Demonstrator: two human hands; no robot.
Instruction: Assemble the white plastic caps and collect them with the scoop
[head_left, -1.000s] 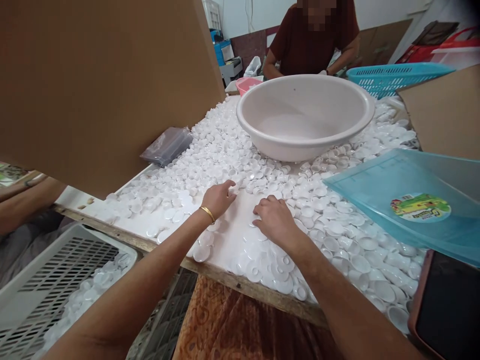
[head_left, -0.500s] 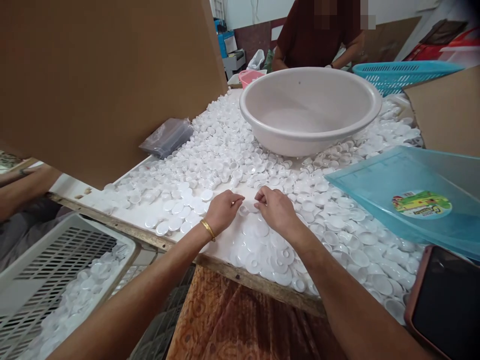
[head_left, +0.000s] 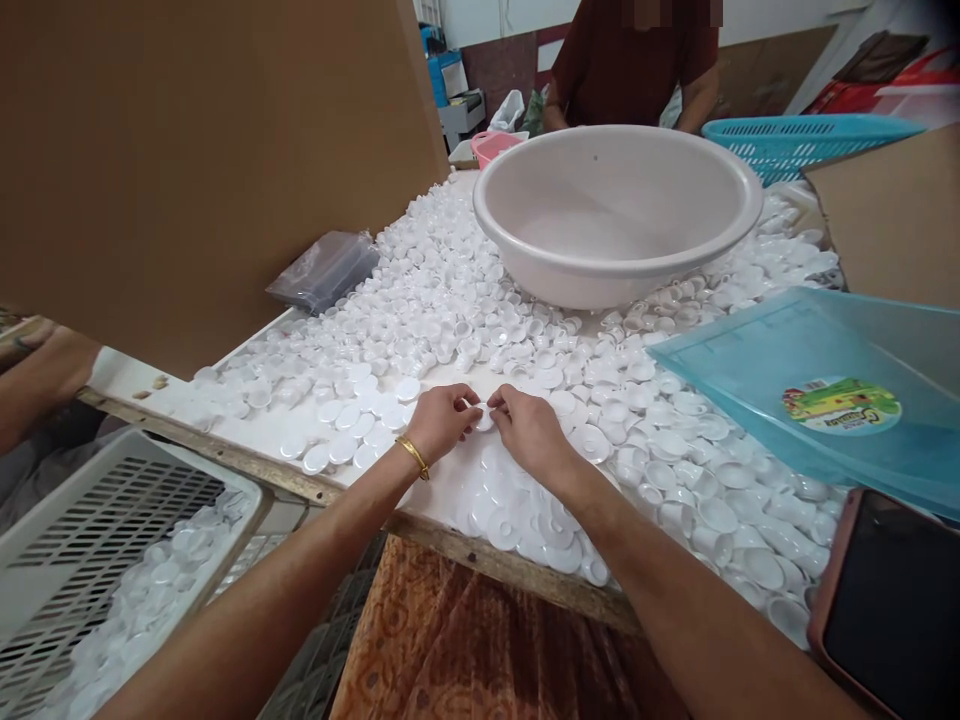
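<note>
My left hand, with a gold bracelet at the wrist, is closed in a pinch over the near part of the table. Opposite it, my right hand pinches too, its fingertips almost meeting the left ones. Between them is a small white plastic piece, mostly covered by the fingers, its exact kind unclear. White saucer-like discs lie in a pile just below the hands. More flat white discs are spread left of my left hand, and small white cups are heaped to the right.
A large whitish basin rests on the heaped pieces. Right are a blue translucent bin and a phone. A big cardboard box blocks the left; a white crate stands below. Another person is across the table.
My right hand has moved left to my left hand, closing the gap between them. The small white piece is now between both sets of fingertips. The view has shifted slightly.
</note>
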